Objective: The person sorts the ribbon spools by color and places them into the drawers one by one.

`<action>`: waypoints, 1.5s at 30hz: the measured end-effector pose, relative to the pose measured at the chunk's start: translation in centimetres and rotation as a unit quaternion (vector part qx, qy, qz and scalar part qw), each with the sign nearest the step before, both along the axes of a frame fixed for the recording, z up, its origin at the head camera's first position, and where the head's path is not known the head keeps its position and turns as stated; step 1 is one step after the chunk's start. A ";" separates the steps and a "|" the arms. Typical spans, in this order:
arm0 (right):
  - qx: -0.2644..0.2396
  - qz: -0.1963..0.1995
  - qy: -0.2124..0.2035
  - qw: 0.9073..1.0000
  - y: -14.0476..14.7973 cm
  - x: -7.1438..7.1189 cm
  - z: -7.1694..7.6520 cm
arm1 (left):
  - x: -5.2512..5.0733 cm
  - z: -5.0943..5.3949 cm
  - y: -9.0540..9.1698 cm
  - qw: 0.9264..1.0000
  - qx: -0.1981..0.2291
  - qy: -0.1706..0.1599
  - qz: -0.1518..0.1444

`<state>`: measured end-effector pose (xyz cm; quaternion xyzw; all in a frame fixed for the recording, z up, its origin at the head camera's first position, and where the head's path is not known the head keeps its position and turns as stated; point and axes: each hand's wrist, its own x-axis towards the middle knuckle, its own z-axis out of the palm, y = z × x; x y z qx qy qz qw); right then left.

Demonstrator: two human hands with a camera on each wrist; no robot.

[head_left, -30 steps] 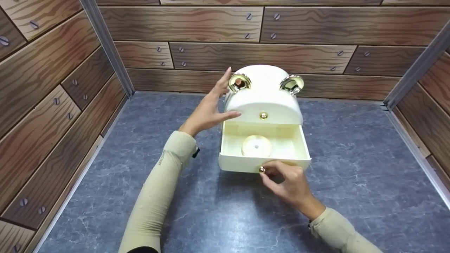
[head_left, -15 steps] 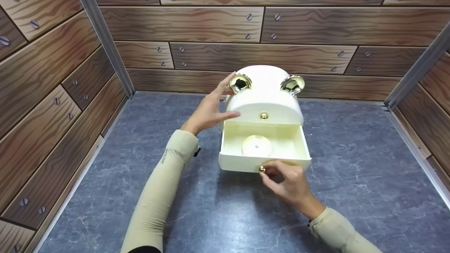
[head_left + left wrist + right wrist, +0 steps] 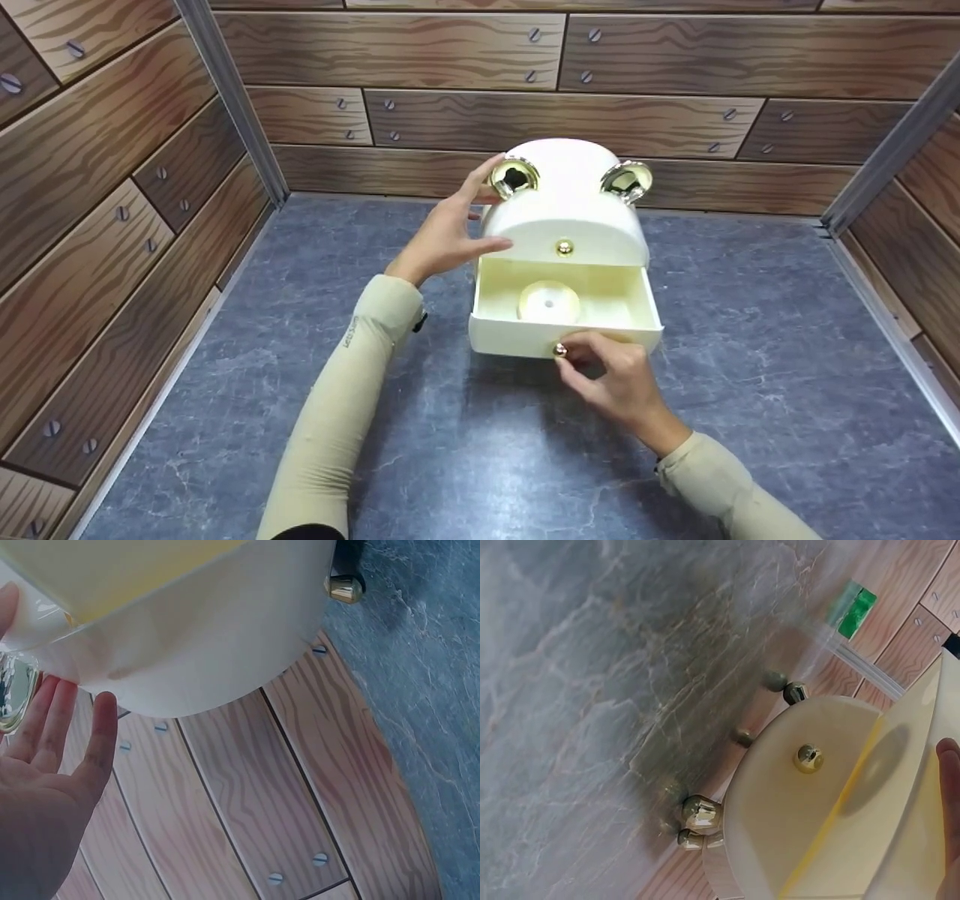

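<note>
A white rounded box [image 3: 568, 202] with two gold ears stands on the dark marbled surface. Its lower drawer [image 3: 491, 335] is pulled partway out, and a pale round disc [image 3: 549, 302] lies inside. A gold knob [image 3: 564, 247] marks the upper front. My right hand [image 3: 622, 375] pinches the small gold knob [image 3: 560, 349] on the drawer front between thumb and fingertips. On the box's left side my left hand [image 3: 450, 232] rests with fingers spread and fairly straight, the thumb across the front edge. The left wrist view shows left-hand fingertips [image 3: 105, 709] against the white side wall.
Wood-plank printed panels [image 3: 465, 120] enclose the marbled surface [image 3: 337, 232] at the back and both sides. Metal corner posts [image 3: 232, 97] join the panels. A small green patch [image 3: 856, 613] shows near a panel in the right wrist view.
The drawer has slid slightly inward, with my right hand moving along on its knob. My left fingers have closed in toward the box's left side and ear.
</note>
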<state>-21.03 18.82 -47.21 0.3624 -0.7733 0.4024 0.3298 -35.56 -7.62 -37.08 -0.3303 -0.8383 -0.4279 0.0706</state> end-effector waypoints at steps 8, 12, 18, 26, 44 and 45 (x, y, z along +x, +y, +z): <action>-0.004 0.002 -0.002 1.000 0.1 -0.9 0.0 | 0.0 0.0 0.1 1.000 0.006 -0.002 0.000; -0.007 0.002 -0.003 1.000 0.1 -1.3 -0.1 | -0.1 0.0 0.1 1.000 0.005 -0.001 0.003; -0.002 -0.013 0.000 1.000 0.1 -2.0 -0.3 | 0.0 0.1 0.1 1.000 0.011 -0.003 0.003; 0.003 -0.028 -0.004 1.000 0.2 -2.8 -0.3 | 0.0 0.1 0.1 1.000 0.008 0.002 0.008; -0.005 -0.030 0.001 1.000 0.0 -5.0 -0.3 | 0.1 0.2 0.0 1.000 0.003 -0.010 0.009; -0.004 -0.031 0.001 1.000 0.0 -5.1 -0.3 | 0.1 0.2 0.0 1.000 0.002 -0.011 0.009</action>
